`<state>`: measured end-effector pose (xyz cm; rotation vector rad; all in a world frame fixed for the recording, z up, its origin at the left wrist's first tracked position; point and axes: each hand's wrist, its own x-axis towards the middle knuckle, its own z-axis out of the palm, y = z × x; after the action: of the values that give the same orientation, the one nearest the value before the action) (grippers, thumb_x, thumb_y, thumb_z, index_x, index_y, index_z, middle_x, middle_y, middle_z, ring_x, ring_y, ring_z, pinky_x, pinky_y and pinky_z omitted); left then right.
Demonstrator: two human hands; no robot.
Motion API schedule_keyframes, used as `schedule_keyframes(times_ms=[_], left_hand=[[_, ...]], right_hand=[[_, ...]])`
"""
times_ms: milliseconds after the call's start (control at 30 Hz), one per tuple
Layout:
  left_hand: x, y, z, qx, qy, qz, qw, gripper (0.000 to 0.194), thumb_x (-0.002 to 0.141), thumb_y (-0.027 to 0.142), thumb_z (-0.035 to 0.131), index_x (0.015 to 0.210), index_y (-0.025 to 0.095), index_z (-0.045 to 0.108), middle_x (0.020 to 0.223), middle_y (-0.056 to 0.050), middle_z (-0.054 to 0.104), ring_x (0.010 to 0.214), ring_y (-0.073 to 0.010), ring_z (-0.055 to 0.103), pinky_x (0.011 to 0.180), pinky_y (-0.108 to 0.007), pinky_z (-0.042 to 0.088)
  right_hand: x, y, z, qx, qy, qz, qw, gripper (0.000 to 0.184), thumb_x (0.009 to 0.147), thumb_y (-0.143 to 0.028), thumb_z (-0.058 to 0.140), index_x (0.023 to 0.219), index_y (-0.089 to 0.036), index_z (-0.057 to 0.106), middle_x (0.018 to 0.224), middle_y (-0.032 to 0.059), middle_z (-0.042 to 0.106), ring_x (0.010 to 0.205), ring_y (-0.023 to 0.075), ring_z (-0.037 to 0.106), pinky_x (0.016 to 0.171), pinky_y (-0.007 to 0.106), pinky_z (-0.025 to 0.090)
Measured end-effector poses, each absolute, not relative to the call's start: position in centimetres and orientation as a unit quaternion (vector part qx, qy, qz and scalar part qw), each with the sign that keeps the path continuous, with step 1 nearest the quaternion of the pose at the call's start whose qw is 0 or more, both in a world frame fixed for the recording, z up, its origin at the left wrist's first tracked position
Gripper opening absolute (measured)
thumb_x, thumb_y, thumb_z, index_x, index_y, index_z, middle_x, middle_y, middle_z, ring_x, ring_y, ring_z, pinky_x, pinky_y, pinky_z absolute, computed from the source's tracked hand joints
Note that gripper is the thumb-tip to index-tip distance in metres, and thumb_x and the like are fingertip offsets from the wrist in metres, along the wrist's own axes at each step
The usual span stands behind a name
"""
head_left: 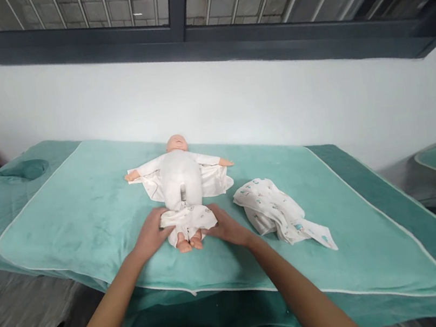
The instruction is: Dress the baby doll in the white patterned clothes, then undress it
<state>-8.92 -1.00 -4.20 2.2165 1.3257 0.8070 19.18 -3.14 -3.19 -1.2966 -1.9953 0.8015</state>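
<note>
A baby doll (pixel 180 172) lies on its back, head toward the wall, arms stretched out sideways. Its torso and upper legs are white, and a white baby shirt (pixel 216 179) is spread open beneath it with sleeves on the arms. Small printed baby pants (pixel 188 218) are bunched around the lower legs, with the bare feet (pixel 189 241) sticking out below. My left hand (pixel 152 233) is closed on the left edge of the pants. On the opposite edge, my right hand (pixel 225 225) grips the same pants, its fingertips partly hidden by cloth.
A crumpled white printed baby garment (pixel 269 207) lies right of the doll. Everything rests on a bed with a green cover (pixel 86 216), set against a white wall (pixel 110 103) under a dark-framed window (pixel 183 37). A small green cushion (pixel 26 170) sits at the left end.
</note>
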Motion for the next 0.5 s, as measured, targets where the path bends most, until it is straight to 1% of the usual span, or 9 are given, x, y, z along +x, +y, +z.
schedule_keyframes(times_ms=[67, 100, 167, 233, 267, 300, 333, 433, 500], left_hand=[[-9.2, -2.1, -3.9, 0.824, 0.433, 0.274, 0.243, 0.077, 0.075, 0.042, 0.079, 0.141, 0.023, 0.046, 0.14, -0.014, 0.052, 0.128, -0.0322, 0.054, 0.106, -0.046, 0.048], [-9.3, -2.6, -3.8, 0.834, 0.425, 0.258, 0.239, 0.095, 0.067, 0.047, 0.086, 0.147, 0.023, 0.04, 0.145, -0.016, 0.048, 0.132, -0.0354, 0.051, 0.108, -0.049, 0.047], [-9.0, -3.3, -3.5, 0.852, 0.422, 0.229, 0.21, 0.115, 0.055, 0.052, 0.092, 0.15, 0.022, 0.035, 0.146, -0.018, 0.046, 0.131, -0.0393, 0.051, 0.108, -0.053, 0.046], [-8.6, -3.5, -3.2, 0.867, 0.42, 0.203, 0.175, 0.112, 0.055, 0.054, 0.092, 0.148, 0.021, 0.038, 0.139, -0.017, 0.052, 0.125, -0.0391, 0.055, 0.105, -0.052, 0.047], [-8.5, -3.5, -3.1, 0.874, 0.418, 0.19, 0.16, 0.107, 0.058, 0.053, 0.09, 0.146, 0.021, 0.04, 0.136, -0.016, 0.055, 0.123, -0.0382, 0.057, 0.104, -0.051, 0.047], [-8.3, -3.4, -3.1, 0.88, 0.415, 0.178, 0.147, 0.101, 0.062, 0.052, 0.089, 0.145, 0.021, 0.041, 0.133, -0.016, 0.057, 0.122, -0.0374, 0.058, 0.103, -0.05, 0.047], [-8.2, -3.4, -3.1, 0.885, 0.412, 0.167, 0.137, 0.095, 0.065, 0.051, 0.086, 0.144, 0.021, 0.042, 0.131, -0.015, 0.059, 0.121, -0.0366, 0.058, 0.102, -0.049, 0.046], [-7.7, -3.6, -3.6, 0.892, 0.414, 0.149, 0.103, 0.088, 0.072, 0.048, 0.081, 0.145, 0.018, 0.04, 0.133, -0.017, 0.058, 0.124, -0.0361, 0.056, 0.102, -0.047, 0.044], [-7.2, -4.0, -4.0, 0.891, 0.426, 0.143, 0.071, 0.086, 0.076, 0.044, 0.076, 0.147, 0.017, 0.038, 0.133, -0.019, 0.057, 0.126, -0.0371, 0.055, 0.1, -0.047, 0.044]], right_hand=[[18.6, -4.2, -2.6, -0.488, -0.774, 0.283, 0.288, 0.074, 0.07, -0.045, 0.083, 0.131, -0.02, 0.05, 0.124, 0.0113, 0.061, 0.114, 0.0313, 0.058, 0.096, 0.042, 0.047], [18.2, -4.5, -2.3, -0.502, -0.778, 0.257, 0.277, 0.079, 0.069, -0.047, 0.084, 0.134, -0.019, 0.048, 0.125, 0.0132, 0.06, 0.116, 0.033, 0.057, 0.099, 0.044, 0.046], [17.5, -4.8, -1.9, -0.541, -0.782, 0.189, 0.246, 0.067, 0.076, -0.05, 0.079, 0.127, -0.016, 0.05, 0.12, 0.0153, 0.061, 0.115, 0.034, 0.057, 0.1, 0.047, 0.044], [17.1, -4.6, -1.3, -0.553, -0.798, 0.145, 0.193, 0.046, 0.087, -0.05, 0.068, 0.116, -0.016, 0.055, 0.113, 0.015, 0.064, 0.11, 0.0326, 0.06, 0.1, 0.047, 0.043], [17.1, -4.4, -1.1, -0.544, -0.811, 0.138, 0.166, 0.042, 0.089, -0.05, 0.066, 0.113, -0.017, 0.056, 0.111, 0.0145, 0.065, 0.108, 0.0319, 0.06, 0.099, 0.046, 0.043], [17.3, -4.2, -0.9, -0.529, -0.825, 0.14, 0.142, 0.045, 0.089, -0.052, 0.066, 0.114, -0.017, 0.056, 0.112, 0.0145, 0.065, 0.109, 0.0317, 0.061, 0.099, 0.046, 0.043], [17.4, -4.1, -0.7, -0.511, -0.838, 0.147, 0.124, 0.053, 0.085, -0.056, 0.069, 0.118, -0.016, 0.055, 0.115, 0.0154, 0.065, 0.112, 0.0324, 0.06, 0.1, 0.046, 0.044], [17.5, -4.6, -1.0, -0.495, -0.851, 0.142, 0.106, 0.092, 0.066, -0.061, 0.085, 0.134, -0.012, 0.047, 0.133, 0.0225, 0.057, 0.13, 0.0391, 0.051, 0.108, 0.05, 0.04], [17.2, -5.1, -1.6, -0.515, -0.839, 0.118, 0.126, 0.095, 0.066, -0.057, 0.086, 0.137, -0.01, 0.045, 0.137, 0.0247, 0.055, 0.134, 0.0407, 0.047, 0.11, 0.051, 0.038]])
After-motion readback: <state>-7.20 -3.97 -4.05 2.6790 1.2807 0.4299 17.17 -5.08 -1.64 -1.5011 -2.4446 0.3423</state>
